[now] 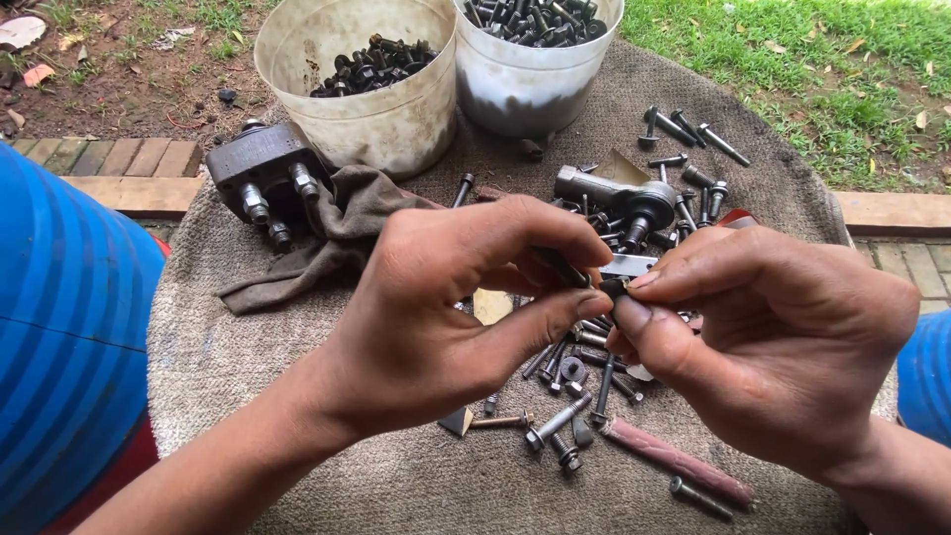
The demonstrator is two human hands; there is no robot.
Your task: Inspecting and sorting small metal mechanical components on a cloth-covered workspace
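Bolt (567,267), small and dark, sits pinched between both hands above the middle of the cloth-covered surface (297,476); its far end carries what looks like a nut (614,287), though fingers hide most of it. Left hand (466,297) is closed around the bolt shank, thumb and forefinger tight, other fingers curled. Right hand (773,337) is closed too, thumb and forefinger tips nipping the nut end. Whether the nut is going on or coming off cannot be told. Progress, judged roughly: two white buckets (376,119) at the back already hold many dark bolts, while a big loose pile of bolts (594,367) lies on the cloth under and beyond the hands, so plenty looks left. Grey rag (327,233) lies left of the pile, touching a dark metal block (263,168) with studs. Reddish roll (674,461) lies near the front, just under the right hand. Grass (842,59) behind.
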